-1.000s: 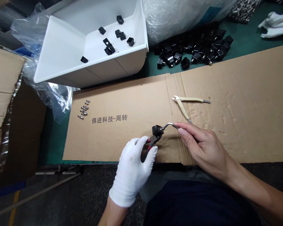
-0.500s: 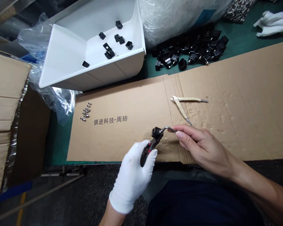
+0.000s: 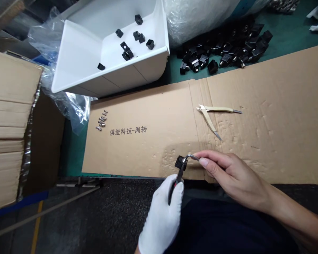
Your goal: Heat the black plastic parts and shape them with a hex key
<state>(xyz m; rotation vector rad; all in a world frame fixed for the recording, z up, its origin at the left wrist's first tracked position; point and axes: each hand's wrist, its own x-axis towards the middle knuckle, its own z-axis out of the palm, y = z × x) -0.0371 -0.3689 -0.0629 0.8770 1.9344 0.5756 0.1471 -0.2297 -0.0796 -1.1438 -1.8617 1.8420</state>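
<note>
My left hand (image 3: 161, 208), in a white glove, is closed around dark pliers (image 3: 179, 177) with a bit of red on the handles. The pliers' jaws are against a small black block (image 3: 179, 162), just above the cardboard's front edge. My bare right hand (image 3: 228, 173) pinches a bent metal rod, like a hex key (image 3: 192, 156), between thumb and forefinger. Its curved end meets a shiny metal piece (image 3: 184, 160) at the block; how the two fit together is too small to tell. Cream-handled cutters (image 3: 210, 114) lie spread on the cardboard beyond my right hand.
A cardboard sheet (image 3: 127, 151) covers the green table. Several metal pins (image 3: 102, 121) lie on its left. Behind stand a white bin (image 3: 84, 83) holding several black blocks, a heap of black parts (image 3: 228, 53) and a plastic-wrapped bundle (image 3: 196, 21). A carton (image 3: 7, 127) is at left.
My left hand has shifted right and a little lower in view, with the pliers and block turned more upright. The hex key stays at the block. The whole view has shifted slightly.
</note>
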